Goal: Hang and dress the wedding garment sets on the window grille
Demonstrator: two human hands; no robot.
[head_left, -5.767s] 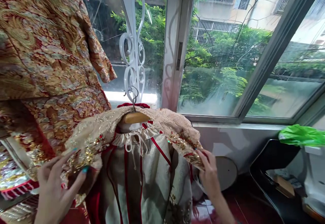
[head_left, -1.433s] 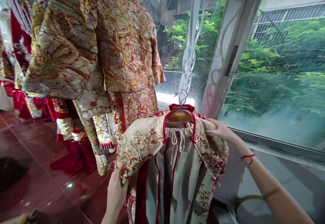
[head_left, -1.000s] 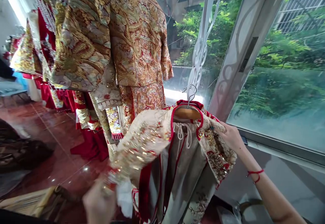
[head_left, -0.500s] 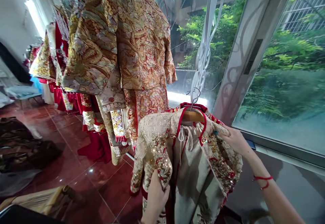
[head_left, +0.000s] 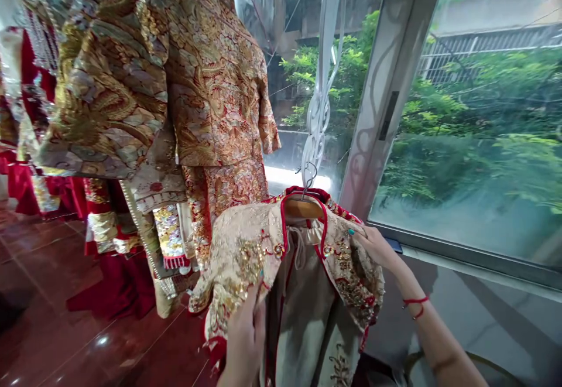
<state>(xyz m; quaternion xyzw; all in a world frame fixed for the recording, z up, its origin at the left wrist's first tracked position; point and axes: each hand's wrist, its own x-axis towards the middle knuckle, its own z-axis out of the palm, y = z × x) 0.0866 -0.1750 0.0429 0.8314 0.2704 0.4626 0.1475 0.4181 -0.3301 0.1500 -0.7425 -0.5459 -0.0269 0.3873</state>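
A cream and gold embroidered jacket (head_left: 246, 252) with red trim hangs on a wooden hanger (head_left: 302, 206), hooked onto a white scrollwork window grille (head_left: 318, 112). My left hand (head_left: 243, 340) grips the front edge of the jacket's left panel low down, fingers closed on the cloth. On the jacket's right shoulder rests my right hand (head_left: 377, 246), which presses and holds the fabric; a red string circles that wrist. A pale inner garment (head_left: 307, 328) hangs beneath the jacket.
Gold and red brocade garments (head_left: 175, 82) hang close on the left, with more red and gold robes behind them. A sliding window (head_left: 461, 141) and its sill run along the right. The floor is glossy dark red tile (head_left: 52, 340).
My view has swung back toward the rack. My left hand has shifted up along the jacket's front edge and spread the left panel wider. My right hand stays on the shoulder.
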